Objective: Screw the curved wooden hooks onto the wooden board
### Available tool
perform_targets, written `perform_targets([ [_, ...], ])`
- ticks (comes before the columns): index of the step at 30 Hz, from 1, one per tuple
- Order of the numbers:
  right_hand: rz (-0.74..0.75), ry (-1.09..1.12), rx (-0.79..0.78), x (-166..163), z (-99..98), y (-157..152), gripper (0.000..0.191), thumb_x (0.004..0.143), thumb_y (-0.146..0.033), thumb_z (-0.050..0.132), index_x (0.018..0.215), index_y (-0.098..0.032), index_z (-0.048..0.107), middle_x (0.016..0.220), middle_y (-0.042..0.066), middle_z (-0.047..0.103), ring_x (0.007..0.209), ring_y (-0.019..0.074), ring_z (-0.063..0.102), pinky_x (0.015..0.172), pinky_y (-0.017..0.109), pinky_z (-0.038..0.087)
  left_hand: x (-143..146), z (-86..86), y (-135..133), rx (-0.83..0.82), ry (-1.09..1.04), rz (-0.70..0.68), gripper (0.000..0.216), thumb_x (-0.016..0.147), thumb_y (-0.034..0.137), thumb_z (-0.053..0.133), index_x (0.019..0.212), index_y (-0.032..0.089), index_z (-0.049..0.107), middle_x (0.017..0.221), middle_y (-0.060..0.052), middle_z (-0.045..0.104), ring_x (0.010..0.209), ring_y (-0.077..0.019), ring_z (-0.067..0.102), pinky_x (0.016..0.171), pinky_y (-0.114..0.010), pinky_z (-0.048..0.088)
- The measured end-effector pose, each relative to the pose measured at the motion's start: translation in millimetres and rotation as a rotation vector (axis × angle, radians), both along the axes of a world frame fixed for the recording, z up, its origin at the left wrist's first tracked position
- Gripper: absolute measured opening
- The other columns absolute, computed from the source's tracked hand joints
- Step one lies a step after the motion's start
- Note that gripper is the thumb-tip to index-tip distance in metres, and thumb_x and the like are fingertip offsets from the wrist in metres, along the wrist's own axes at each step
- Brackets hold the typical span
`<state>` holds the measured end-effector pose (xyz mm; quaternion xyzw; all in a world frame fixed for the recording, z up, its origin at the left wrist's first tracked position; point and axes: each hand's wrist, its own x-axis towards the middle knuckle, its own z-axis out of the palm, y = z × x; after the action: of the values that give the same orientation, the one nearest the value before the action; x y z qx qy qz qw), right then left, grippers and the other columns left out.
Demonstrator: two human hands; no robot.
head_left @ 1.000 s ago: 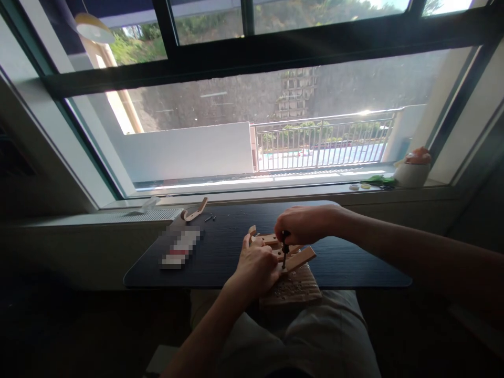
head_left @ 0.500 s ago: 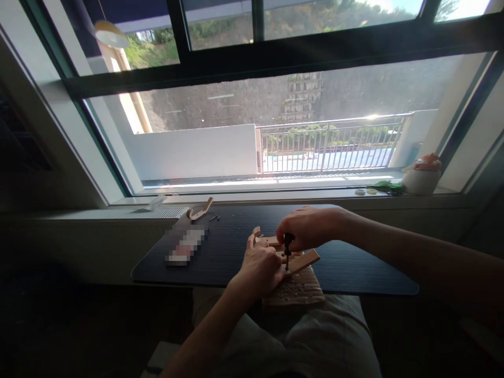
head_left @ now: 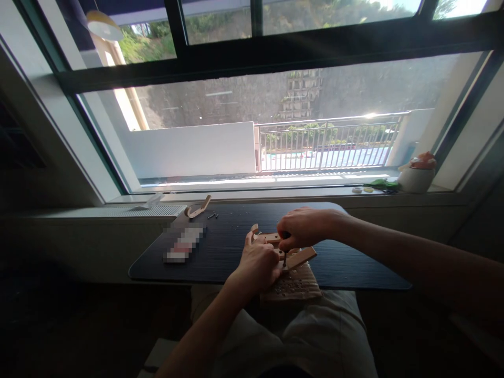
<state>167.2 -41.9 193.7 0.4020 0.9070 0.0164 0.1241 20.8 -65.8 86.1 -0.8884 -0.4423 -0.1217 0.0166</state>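
Note:
My right hand (head_left: pixel 301 229) is closed around the dark handle of a screwdriver (head_left: pixel 285 257), whose shaft points down at a light wooden piece (head_left: pixel 302 258). Most of the handle is hidden by my fingers. My left hand (head_left: pixel 258 261) presses on the wooden piece from the left, its fingers wrapped over it. The wooden piece has dark holes and a curved end (head_left: pixel 254 229) past my left fingertips. Beneath it is a brown block (head_left: pixel 293 287) dotted with holes or small bits, at the table's near edge above my lap.
Another curved wooden piece (head_left: pixel 199 208) lies at the dark table's (head_left: pixel 232 226) back left, beside small screws (head_left: pixel 213 216). A blurred-out flat item (head_left: pixel 184 244) rests on the left. A white pot (head_left: pixel 417 177) stands on the windowsill at right.
My right hand has turned on the screwdriver, and its fingers now cover more of the handle. My left hand keeps its hold. The whole view has shifted slightly.

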Motion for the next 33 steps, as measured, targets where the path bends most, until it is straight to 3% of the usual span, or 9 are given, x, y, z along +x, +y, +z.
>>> perform_targets([
  [3,0.025,-0.019,-0.032,-4.7,8.0,-1.1,0.031,0.069,-0.033,0.058,0.097,-0.023,0.068,0.088,0.004,0.067,0.077,0.0179,0.057,0.059,0.026,0.035,-0.1,-1.7,1.1,0.024,-0.001,-0.008,0.022,0.078,0.031,0.050,0.066,0.021,0.065,0.074,-0.004,0.063,0.097,-0.0247,0.050,0.100,-0.057,0.017],
  [7,0.080,-0.055,-0.097,-6.1,6.8,2.9,0.027,0.069,-0.018,0.053,0.090,-0.020,0.070,0.080,0.003,0.067,0.071,0.0138,0.055,0.060,0.023,0.034,0.3,-2.1,1.5,0.014,0.005,-0.002,0.023,0.078,0.032,0.050,0.064,0.022,0.065,0.073,-0.004,0.063,0.097,-0.0252,0.050,0.099,-0.058,0.017],
  [16,0.036,0.011,-0.023,3.1,-10.3,4.9,0.027,0.079,-0.032,0.047,0.082,-0.017,0.070,0.077,0.008,0.067,0.072,0.0176,0.057,0.060,0.027,0.035,0.5,-0.7,1.1,0.029,0.011,-0.006,0.024,0.078,0.032,0.050,0.063,0.020,0.065,0.074,-0.005,0.064,0.095,-0.0256,0.051,0.098,-0.058,0.018],
  [21,-0.028,-0.038,-0.010,-3.5,0.5,1.0,0.038,0.071,-0.044,0.056,0.102,-0.022,0.065,0.094,0.006,0.066,0.083,0.0207,0.057,0.060,0.027,0.034,0.3,-1.5,2.8,0.023,0.020,-0.004,0.018,0.075,0.030,0.054,0.064,0.020,0.064,0.074,-0.004,0.064,0.094,-0.0251,0.051,0.098,-0.058,0.019],
  [23,-0.014,-0.042,-0.040,-5.8,4.8,0.0,0.039,0.069,-0.039,0.059,0.105,-0.023,0.063,0.094,0.005,0.066,0.082,0.0193,0.056,0.059,0.026,0.033,0.0,-2.4,3.2,0.031,0.022,-0.006,0.015,0.074,0.029,0.055,0.065,0.021,0.065,0.074,-0.003,0.064,0.095,-0.0249,0.051,0.099,-0.057,0.019],
  [28,0.058,-0.020,-0.092,-5.3,1.9,2.0,0.023,0.070,-0.018,0.055,0.089,-0.019,0.068,0.081,0.004,0.067,0.072,0.0157,0.056,0.057,0.025,0.033,0.8,-1.5,1.4,0.045,0.022,-0.001,0.020,0.076,0.029,0.053,0.062,0.021,0.064,0.071,-0.003,0.062,0.093,-0.0233,0.051,0.100,-0.053,0.019],
  [33,0.035,0.020,-0.104,1.3,-8.4,6.2,0.022,0.073,-0.029,0.056,0.086,-0.017,0.069,0.077,0.006,0.066,0.068,0.0158,0.054,0.056,0.026,0.033,1.5,4.5,-0.6,-0.001,0.035,0.002,0.018,0.076,0.031,0.054,0.064,0.021,0.064,0.075,-0.004,0.064,0.095,-0.0244,0.050,0.099,-0.053,0.021],
])
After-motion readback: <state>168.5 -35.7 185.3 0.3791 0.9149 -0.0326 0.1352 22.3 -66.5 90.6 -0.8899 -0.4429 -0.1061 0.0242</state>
